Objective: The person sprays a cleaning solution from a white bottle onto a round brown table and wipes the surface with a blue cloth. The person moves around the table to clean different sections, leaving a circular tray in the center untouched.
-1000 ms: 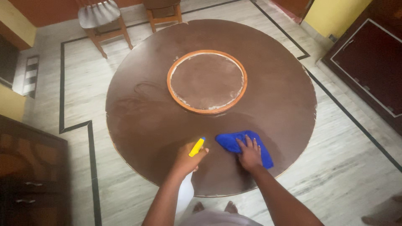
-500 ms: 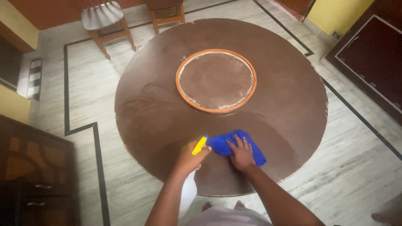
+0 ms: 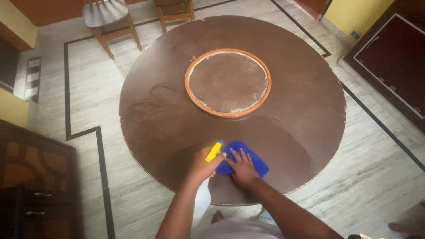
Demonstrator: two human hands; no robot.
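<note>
Pressing flat on the blue cloth (image 3: 242, 159), the right hand (image 3: 242, 167) has slid it leftward beside the left hand (image 3: 202, 166) gripping the spray bottle (image 3: 204, 190).

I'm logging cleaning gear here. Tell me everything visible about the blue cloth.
The blue cloth is bright blue and soft-looking, bunched rather than spread flat. It lies on the near edge of the round brown table. The right hand presses flat on it, fingers spread, covering its middle. The yellow nozzle of the spray bottle in the left hand sits just beside it.
</note>
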